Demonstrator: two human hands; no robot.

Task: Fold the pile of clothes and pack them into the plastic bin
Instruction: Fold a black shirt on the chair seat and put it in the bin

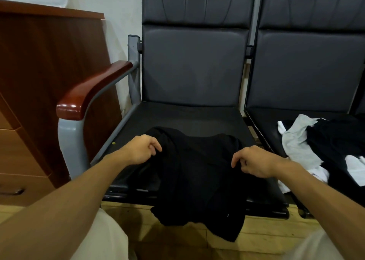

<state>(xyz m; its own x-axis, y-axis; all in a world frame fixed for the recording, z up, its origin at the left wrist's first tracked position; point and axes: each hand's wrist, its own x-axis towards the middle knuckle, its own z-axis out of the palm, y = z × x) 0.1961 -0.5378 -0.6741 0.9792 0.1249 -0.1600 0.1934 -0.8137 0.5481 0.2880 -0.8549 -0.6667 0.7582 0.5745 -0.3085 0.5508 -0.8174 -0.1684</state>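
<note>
Your left hand (143, 149) lies at the left edge of the crumpled black cloth garment (197, 173). Its fingers (156, 143) are curled narrow, with their tips closed on a fold of the fabric. Your right hand (255, 161) meets the same garment on its right side. The fingers (236, 159) there are bent downward and drawn close to the thumb, pinching the cloth. The two hands are set apart, with the garment's bunched middle between them.

The garment rests on the dark padded seat (177, 117) of the left chair, towards its near edge. The lower part hangs over that edge above the pale wooden floor (177, 246).

On the seat of the right chair (296, 72) lies the loose pile of grey, white and black clothes (316, 151), well apart from both hands.

A glossy red-brown wooden armrest (88, 90) on a grey metal frame stands left of the garment. Beyond it is a brown wooden drawer cabinet (29, 102).
</note>
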